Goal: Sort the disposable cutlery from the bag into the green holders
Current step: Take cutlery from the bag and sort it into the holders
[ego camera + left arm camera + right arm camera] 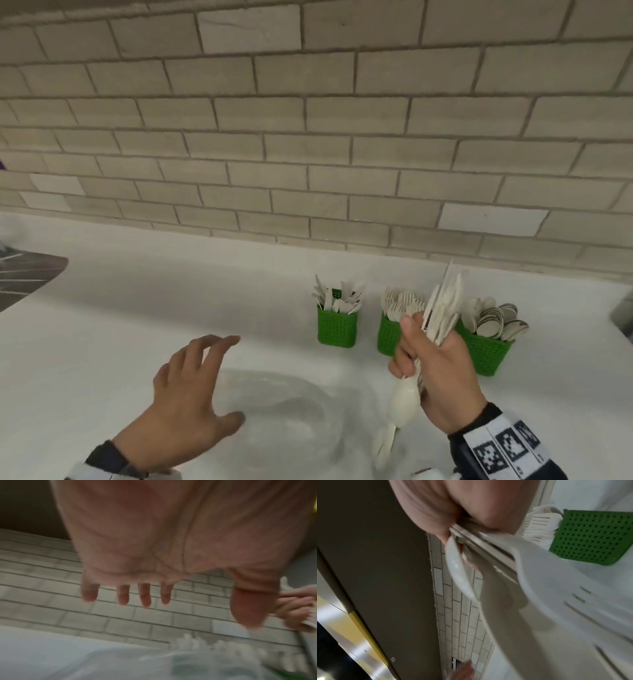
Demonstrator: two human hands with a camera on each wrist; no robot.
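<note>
Cutlery (442,308) sorted upright in three green holders (336,327)

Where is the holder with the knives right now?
In the head view, the knife holder stands on the white counter, leftmost of the three green holders, left of the fork holder and beyond the open left hand.

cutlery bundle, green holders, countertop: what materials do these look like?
Cutlery bundle: likely off-white plastic, thin, with a slight sheen on the spoon bowl. Green holders: probably moulded plastic, matte, with a grid of small holes. Countertop: white, smooth, seamless; laminate or solid surface, can't tell.
</note>
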